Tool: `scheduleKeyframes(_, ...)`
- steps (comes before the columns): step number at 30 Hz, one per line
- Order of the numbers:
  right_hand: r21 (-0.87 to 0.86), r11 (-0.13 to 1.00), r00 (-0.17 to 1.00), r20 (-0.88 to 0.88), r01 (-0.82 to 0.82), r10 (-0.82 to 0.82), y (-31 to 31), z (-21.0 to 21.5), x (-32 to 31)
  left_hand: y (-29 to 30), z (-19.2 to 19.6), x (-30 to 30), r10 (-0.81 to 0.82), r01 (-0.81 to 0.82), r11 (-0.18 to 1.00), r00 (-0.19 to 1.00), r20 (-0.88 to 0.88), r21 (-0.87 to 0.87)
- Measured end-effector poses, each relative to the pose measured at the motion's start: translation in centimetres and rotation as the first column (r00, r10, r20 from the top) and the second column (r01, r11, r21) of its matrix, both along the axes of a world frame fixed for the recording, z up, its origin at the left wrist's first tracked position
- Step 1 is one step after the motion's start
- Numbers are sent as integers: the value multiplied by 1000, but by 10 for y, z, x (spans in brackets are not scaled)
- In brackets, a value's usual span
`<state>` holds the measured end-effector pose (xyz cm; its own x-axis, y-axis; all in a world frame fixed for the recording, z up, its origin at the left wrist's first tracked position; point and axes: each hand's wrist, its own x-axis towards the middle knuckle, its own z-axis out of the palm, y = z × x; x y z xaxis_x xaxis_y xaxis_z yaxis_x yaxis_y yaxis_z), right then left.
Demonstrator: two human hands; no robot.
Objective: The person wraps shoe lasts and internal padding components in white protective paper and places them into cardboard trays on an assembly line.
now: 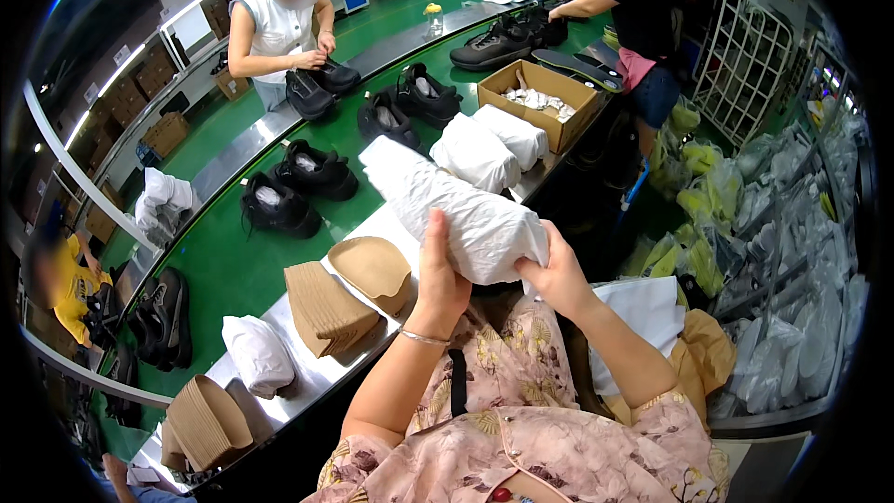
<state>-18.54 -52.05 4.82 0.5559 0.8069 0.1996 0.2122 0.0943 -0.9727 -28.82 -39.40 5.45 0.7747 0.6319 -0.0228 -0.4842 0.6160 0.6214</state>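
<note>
A: What's in your hands rn?

B: A long white paper-wrapped bundle [456, 205], held up over the near edge of the green conveyor belt [233, 261], centre of view. Your left hand [440, 270] is closed round its near underside, thumb up against the paper. Your right hand [557, 272] pinches the near right end, fingers curled under.

A: How to do this well?

B: My read: keep the paper taut w/ the left, tuck the loose end flat w/ the right so the wrap doesn't spring open.

A: Arm pose?

B: Both forearms rise from the lower edge, elbows bent, wrists cocked inward, palms facing each other.

A: Nearby?

B: Stacks of tan card inserts [326, 307] just left, wrapped bundles [489, 147] far of it, black shoes [298, 188] on the belt. Other people work far left and far right.
</note>
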Motion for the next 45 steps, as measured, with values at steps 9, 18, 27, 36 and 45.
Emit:
scheduleKeyframes(9,-210,978,778,616,11,123,-47,34,11,23,9,-5,307,-300,942,951,-30,150)
scheduleKeyframes(18,-191,981,948,305,-34,92,11,58,-10,0,5,11,359,-354,908,933,20,224)
scheduleKeyframes(27,167,980,991,98,-103,88,30,45,-31,9,19,-8,270,-271,962,946,181,-22)
scheduleKeyframes(36,514,843,884,-454,160,109,59,8,-64,13,23,-20,243,-227,970,924,294,-87)
scheduleKeyframes(45,321,919,858,-378,-231,348,74,21,-58,27,19,-70,277,-339,932,896,348,131)
